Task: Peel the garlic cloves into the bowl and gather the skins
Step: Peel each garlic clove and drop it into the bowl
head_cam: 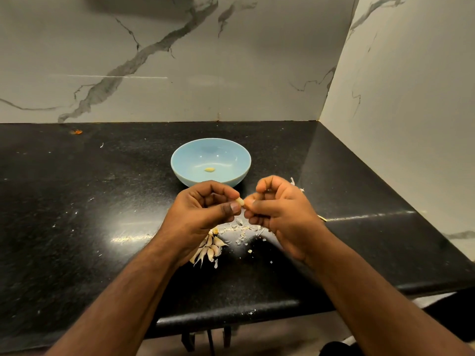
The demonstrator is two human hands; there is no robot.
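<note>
A light blue bowl (192,155) stands on the black counter with one peeled clove (209,170) lying in its bottom. Just in front of it, above the counter, my left hand (205,209) and my right hand (277,206) meet and pinch a single pale garlic clove (240,201) between thumbs and forefingers. Under my left wrist lies a cluster of several unpeeled cloves (209,249). Loose skin flakes (244,231) are scattered on the counter beneath my hands. More skin scraps (293,181) show behind my right hand.
The black speckled counter (90,201) runs into a corner of marble-patterned walls at the back and right. Its front edge (231,314) lies close below my forearms. A small orange speck (76,132) sits at the back left.
</note>
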